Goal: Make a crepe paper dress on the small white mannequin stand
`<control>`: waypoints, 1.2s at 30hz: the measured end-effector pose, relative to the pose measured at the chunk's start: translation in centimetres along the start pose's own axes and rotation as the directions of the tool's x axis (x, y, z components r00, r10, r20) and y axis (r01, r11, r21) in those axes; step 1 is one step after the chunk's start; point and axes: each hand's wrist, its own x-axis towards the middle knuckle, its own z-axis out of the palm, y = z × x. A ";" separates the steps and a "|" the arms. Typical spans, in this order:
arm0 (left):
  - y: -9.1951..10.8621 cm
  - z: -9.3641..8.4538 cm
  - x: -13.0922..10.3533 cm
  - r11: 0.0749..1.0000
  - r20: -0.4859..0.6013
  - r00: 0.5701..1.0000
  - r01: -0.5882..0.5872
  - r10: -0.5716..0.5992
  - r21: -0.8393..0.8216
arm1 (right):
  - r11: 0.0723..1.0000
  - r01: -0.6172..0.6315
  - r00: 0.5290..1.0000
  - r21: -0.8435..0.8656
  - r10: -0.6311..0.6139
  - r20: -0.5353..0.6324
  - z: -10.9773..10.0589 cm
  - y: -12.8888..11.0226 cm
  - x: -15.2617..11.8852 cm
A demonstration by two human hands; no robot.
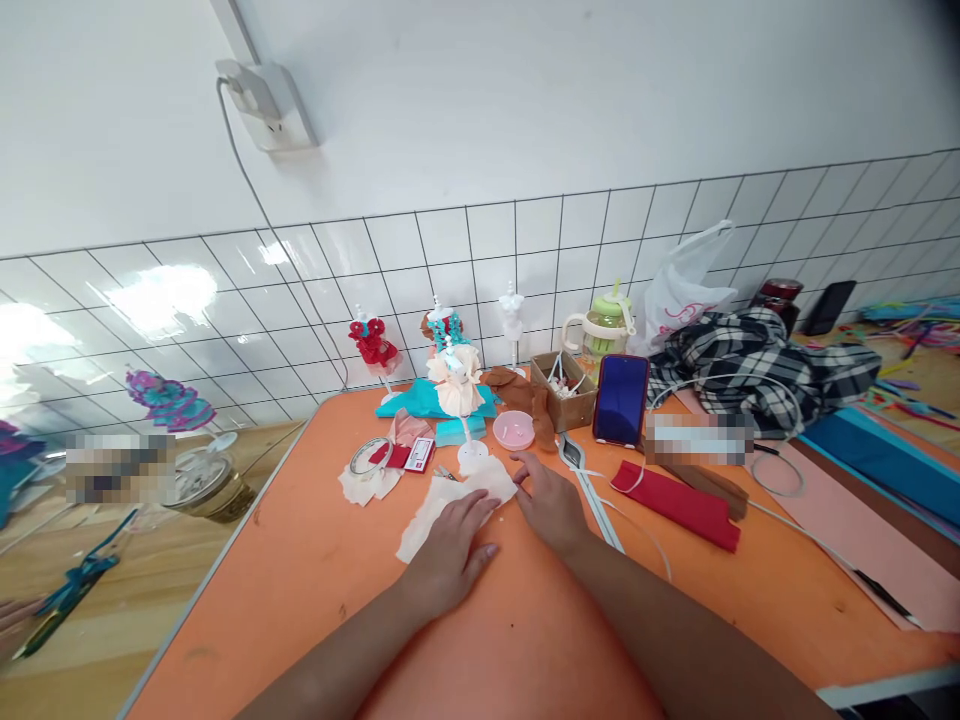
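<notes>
A cream sheet of thin crepe-like material (424, 517) lies on the orange table (300, 590). My left hand (448, 548) rests on its right part, palm down, with the fingers spread. At the sheet's right end, my right hand (550, 500) has its thumb and index finger bent near the edge; whether they pinch it is too small to tell. Just beyond the sheet stands a small white dress form (457, 385) in a ruffled cream dress. Small scissors (445, 473) lie by the sheet's upper edge. A pink bowl (514, 430) sits beyond my right hand.
Behind are a red-dressed form (375, 345), a bare form (511, 320), a cardboard box (562, 395), a bottle (606, 328) and a propped phone (621, 400). A tape roll (370, 457) lies left. Scissors (574, 455), red paper (675, 503) and a cable lie right.
</notes>
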 end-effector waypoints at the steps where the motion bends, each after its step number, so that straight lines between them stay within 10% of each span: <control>1: -0.2 -0.3 -0.7 0.997 0.060 0.998 -0.024 0.020 0.074 | 1.000 -0.007 1.000 -0.001 0.007 -0.011 -0.1 0.1 0.1; 8: -3.4 -5.0 -1.5 0.919 0.050 0.986 0.127 -0.156 0.372 | 0.991 -0.080 0.997 0.108 0.082 -0.013 0.1 1.0 0.6; 13: -2.5 -6.9 -1.1 0.865 -0.195 0.963 0.254 -0.185 0.432 | 0.972 -0.058 0.998 0.228 0.065 -0.025 0.5 0.5 0.3; 17: -0.2 -6.0 -0.6 0.945 -0.106 0.940 0.319 -0.326 -0.070 | 0.984 0.120 0.975 0.134 -0.091 -0.201 -0.2 -1.3 -0.8; 20: 1.1 -4.0 0.0 0.722 0.065 0.930 0.323 -0.361 -0.612 | 0.957 0.289 0.937 0.019 -0.278 -0.211 -0.3 -3.0 -2.1; 25: 0.8 -1.8 0.0 0.469 -0.018 0.910 0.197 -0.415 -0.861 | 0.866 0.498 0.865 0.035 -0.494 -0.082 -0.3 -5.2 -3.4; 30: 0.2 -2.5 -1.2 0.628 0.084 0.964 0.230 -0.253 -0.743 | 0.927 0.198 0.970 0.319 -0.231 0.070 -0.9 -6.9 -0.8; 36: 0.6 -3.5 -1.5 0.692 0.037 0.968 0.205 -0.250 -0.692 | 0.900 -0.039 0.955 0.435 -0.094 0.280 0.2 -8.4 2.0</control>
